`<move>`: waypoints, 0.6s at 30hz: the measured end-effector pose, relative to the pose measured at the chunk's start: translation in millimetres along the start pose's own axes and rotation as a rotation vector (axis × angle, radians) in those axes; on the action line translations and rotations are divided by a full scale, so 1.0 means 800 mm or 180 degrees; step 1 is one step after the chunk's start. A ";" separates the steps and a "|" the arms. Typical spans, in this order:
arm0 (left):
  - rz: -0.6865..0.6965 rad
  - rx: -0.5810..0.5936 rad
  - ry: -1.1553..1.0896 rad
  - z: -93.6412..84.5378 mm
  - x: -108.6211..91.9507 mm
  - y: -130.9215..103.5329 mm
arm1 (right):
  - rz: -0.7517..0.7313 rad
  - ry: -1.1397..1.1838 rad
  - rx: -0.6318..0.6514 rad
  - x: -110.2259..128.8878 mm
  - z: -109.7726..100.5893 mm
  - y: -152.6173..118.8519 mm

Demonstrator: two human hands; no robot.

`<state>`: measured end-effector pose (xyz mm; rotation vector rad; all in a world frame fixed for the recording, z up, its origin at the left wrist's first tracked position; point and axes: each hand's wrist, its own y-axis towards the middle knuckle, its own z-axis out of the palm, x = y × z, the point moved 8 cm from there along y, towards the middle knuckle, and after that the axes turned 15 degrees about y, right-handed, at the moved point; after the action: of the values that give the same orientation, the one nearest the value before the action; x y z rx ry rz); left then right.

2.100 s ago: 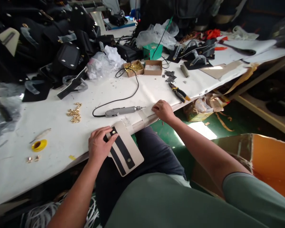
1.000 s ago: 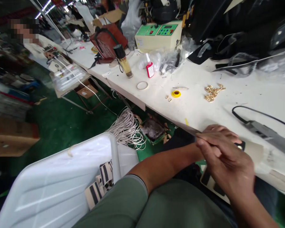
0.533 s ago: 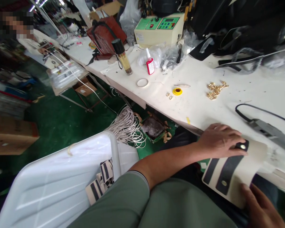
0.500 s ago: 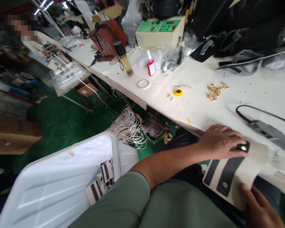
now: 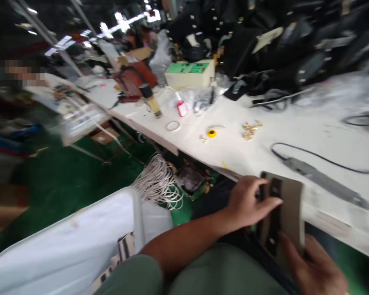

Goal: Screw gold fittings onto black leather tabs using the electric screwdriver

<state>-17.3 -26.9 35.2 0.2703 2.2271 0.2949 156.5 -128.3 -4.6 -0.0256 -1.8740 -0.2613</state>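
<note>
A beige panel with black stripes and metal snaps (image 5: 290, 207) is raised over my lap, just in front of the table edge. My left hand (image 5: 247, 203) grips its left side, thumb lying across a black stripe. Low on the right side, my right hand (image 5: 315, 264) is closed on the panel, with the thumb on the face turned to me and the fingers behind. Motion blur softens the picture. On the table beyond lies a grey corded hand tool (image 5: 322, 178), apart from both hands.
A white plastic bin (image 5: 135, 205) at the left holds striped pieces (image 5: 126, 246). Gold-coloured hardware (image 5: 250, 130), a yellow spool (image 5: 211, 133), a red bottle (image 5: 181, 107) and a green-topped machine (image 5: 190, 76) stand on the white table (image 5: 227, 151). Coiled white cord (image 5: 156, 182) lies on the floor. Another person stands far left.
The panel has been lifted and tilted more upright, moving left. My left hand has shifted from its top snap to its left edge. The camera view has turned.
</note>
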 end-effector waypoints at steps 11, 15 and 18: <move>-0.1265 0.0474 -0.1354 -0.017 -0.013 -0.013 | -0.0747 -0.0150 0.0934 0.108 0.061 0.008; -0.1382 0.0588 -0.1318 -0.027 -0.004 0.000 | -0.0786 0.0495 0.0974 0.154 0.034 0.021; -0.1346 0.0808 -0.1549 -0.028 -0.010 0.004 | -0.1115 0.0254 0.0335 0.172 -0.005 0.053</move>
<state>-29.7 -29.2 56.1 -0.0043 1.7760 -0.2611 122.8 -103.5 133.1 0.3825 -1.8034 -0.3969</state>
